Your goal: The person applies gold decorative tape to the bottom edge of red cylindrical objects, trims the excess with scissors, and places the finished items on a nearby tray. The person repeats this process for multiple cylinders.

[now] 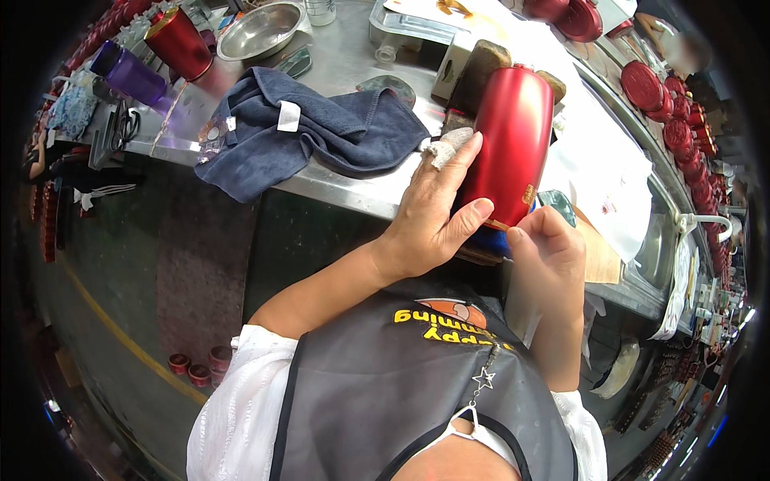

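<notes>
A glossy red vase-shaped vessel (512, 144) lies with its narrower end away from me, among dark brown blocks (484, 62). It has a small gold mark and a gold line at the near rim. My left hand (433, 204) holds it from the left, fingers stretched along its side and thumb by the near rim. Whitish wrapping (443, 151) covers a fingertip of that hand. At the near rim, my right hand (553, 244) is closed in a pinch; whatever is between its fingertips is too small to make out. Something blue shows under the vessel.
A dark blue towel (321, 132) lies on the metal table (309, 194), left of my hands. Beyond it stand a metal bowl (261, 32), a red canister (178, 44) and a purple bottle (128, 74). White sheets (605, 176) cover the right side. Red lids (646, 86) line the far right.
</notes>
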`<state>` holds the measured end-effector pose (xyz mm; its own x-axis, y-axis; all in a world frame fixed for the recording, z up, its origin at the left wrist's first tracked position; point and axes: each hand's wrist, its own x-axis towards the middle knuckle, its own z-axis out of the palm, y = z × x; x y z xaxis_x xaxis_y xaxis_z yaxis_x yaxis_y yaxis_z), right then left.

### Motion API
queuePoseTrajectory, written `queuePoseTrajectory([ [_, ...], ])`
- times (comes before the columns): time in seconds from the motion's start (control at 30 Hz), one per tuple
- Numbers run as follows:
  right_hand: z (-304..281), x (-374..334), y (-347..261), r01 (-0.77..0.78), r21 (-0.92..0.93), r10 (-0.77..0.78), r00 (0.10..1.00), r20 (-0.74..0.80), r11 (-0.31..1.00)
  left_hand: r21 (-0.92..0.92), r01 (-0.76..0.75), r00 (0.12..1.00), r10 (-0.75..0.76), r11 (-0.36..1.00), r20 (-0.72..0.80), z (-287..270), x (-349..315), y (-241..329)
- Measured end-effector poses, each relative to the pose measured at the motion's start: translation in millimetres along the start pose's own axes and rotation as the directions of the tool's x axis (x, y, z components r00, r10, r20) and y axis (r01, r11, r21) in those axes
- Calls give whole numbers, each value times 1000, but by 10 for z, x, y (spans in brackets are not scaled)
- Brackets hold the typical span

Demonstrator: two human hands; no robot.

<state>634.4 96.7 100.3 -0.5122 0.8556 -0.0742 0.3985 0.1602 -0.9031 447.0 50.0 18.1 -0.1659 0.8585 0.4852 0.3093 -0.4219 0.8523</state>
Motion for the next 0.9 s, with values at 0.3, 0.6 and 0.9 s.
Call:
queuePoseTrajectory([
  [0.3, -34, 36, -67, -56, -6, 56, 998, 33, 998, 51, -9, 1000, 9, 999, 5, 5, -2, 7],
  [0.6, 1, 28, -99, -44, 6, 44, 999, 9, 999, 76, -21, 1000, 20, 997, 15, -1, 4, -1],
  [0.9, 3, 32, -116, -49, -50, 50, 999, 7, 998, 142, -36, 999, 36, 989, 2, 26, 0, 9],
])
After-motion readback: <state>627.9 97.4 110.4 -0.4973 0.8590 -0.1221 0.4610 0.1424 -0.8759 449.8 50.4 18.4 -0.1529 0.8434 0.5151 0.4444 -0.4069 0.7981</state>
